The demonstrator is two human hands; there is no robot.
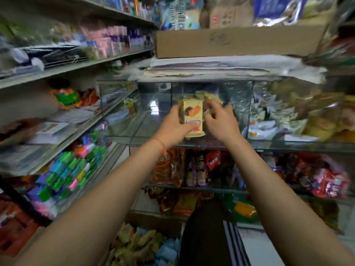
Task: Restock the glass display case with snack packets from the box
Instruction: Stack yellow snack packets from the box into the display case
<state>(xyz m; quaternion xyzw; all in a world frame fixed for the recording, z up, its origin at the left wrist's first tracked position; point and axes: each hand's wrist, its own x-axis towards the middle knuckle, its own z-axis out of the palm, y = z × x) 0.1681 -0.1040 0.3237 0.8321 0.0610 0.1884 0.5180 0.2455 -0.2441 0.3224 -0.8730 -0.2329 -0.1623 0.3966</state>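
Both hands reach into the top compartment of the glass display case point(123, 135). My left hand point(175, 127) grips a stack of yellow snack packets point(193, 117), thumb across the front packet, which shows a brown cake picture. My right hand point(219, 120) pinches the right edge of the same stack with curled fingers. More yellow packets point(208, 96) lie behind, deeper in the compartment. At the bottom, a box point(138, 244) holds several yellow and blue packets by my leg.
A cardboard box point(238, 42) and stacked papers sit on top of the case. The compartment to the right holds white and yellow packets point(278, 120). Lower glass shelves carry red and orange snacks point(192, 167). Shelves on the left hold colourful goods point(73, 173).
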